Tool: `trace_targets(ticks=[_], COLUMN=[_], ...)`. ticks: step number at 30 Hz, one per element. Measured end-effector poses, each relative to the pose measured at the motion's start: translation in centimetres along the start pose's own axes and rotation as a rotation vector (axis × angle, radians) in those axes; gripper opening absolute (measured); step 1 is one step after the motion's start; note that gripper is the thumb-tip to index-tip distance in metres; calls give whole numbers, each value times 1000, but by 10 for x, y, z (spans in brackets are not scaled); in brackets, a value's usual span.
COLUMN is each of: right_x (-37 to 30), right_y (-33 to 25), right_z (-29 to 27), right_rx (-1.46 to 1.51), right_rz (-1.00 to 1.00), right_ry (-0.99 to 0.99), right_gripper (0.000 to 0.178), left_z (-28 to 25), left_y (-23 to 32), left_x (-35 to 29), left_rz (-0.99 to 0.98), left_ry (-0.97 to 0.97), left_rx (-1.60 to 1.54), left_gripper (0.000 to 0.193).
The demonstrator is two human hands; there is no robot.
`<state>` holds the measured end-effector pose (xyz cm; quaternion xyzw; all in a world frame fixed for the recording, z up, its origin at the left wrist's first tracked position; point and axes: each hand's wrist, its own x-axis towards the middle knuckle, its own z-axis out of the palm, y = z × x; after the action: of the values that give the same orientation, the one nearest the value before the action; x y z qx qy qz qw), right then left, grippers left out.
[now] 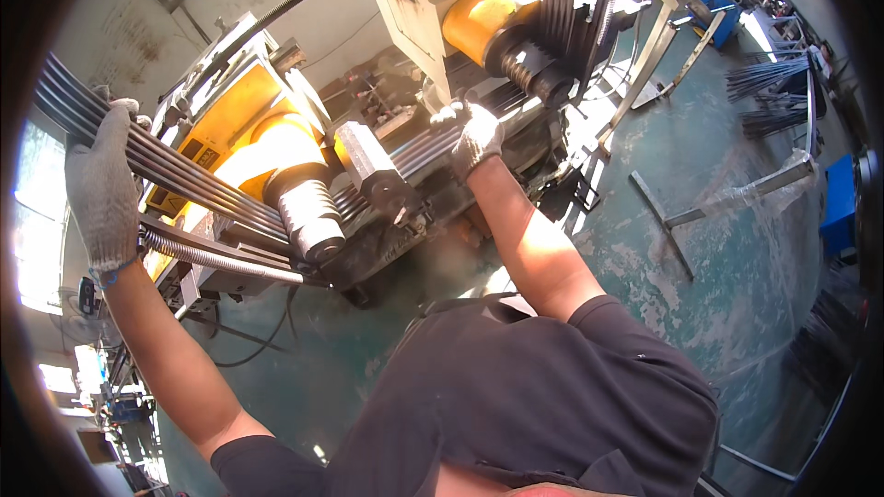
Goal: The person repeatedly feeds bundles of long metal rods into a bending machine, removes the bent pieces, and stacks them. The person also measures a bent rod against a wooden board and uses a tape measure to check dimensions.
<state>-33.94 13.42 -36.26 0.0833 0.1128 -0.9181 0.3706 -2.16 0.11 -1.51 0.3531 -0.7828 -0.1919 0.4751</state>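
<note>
My left hand (103, 179), in a pale knitted work glove, is raised at the far left. Its fingers close round a row of thin metal tubes (198, 177), which slope down to the ribbed roller of a yellow bending machine (226, 115). In the middle, my right hand (478, 136), gloved too, reaches to the machine beside the middle stretch of tubes (425, 152). Its fingers are curled, and what lies inside them is hidden. Between the hands stand the left ribbed roller (308, 212) and a hexagonal metal block (368, 166).
A second yellow head with a dark threaded roller (529, 64) stands beyond my right hand, with tubes rising behind it. A spring-covered hose (221, 258) runs below the left tubes. At right, a metal floor frame (663, 221) and stacked rods (769, 83) lie on the worn green floor.
</note>
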Motion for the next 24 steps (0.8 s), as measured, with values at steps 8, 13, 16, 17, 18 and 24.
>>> trace_targets(ticks=[8,13,16,17,18,24], right_x=[4,34,11,5,7,12], right_y=[3,1,15,11,8,-3], right_z=[-4,-34,-10,-4,-6,-12], right_rx=[25,165,51,44,56,19], right_rz=[-31,-58,-8,1,-5,33], right_ry=[-7,-110,22,21,5,-39], right_gripper=[14,15,17,18,19,25], left_z=[-5,-3,-10,-8,-6,-6], left_y=[-7,-10,-19,-14,-9,-4], left_x=[-4,1,-4,-5,-6,3], left_rz=[66,23,39,40,39,12], left_ry=[-27,-36,-31,-44,-56,-91], left_rx=[-3,-26,-21,-37,-50,-129], left_gripper=[41,42,42,42,41,44])
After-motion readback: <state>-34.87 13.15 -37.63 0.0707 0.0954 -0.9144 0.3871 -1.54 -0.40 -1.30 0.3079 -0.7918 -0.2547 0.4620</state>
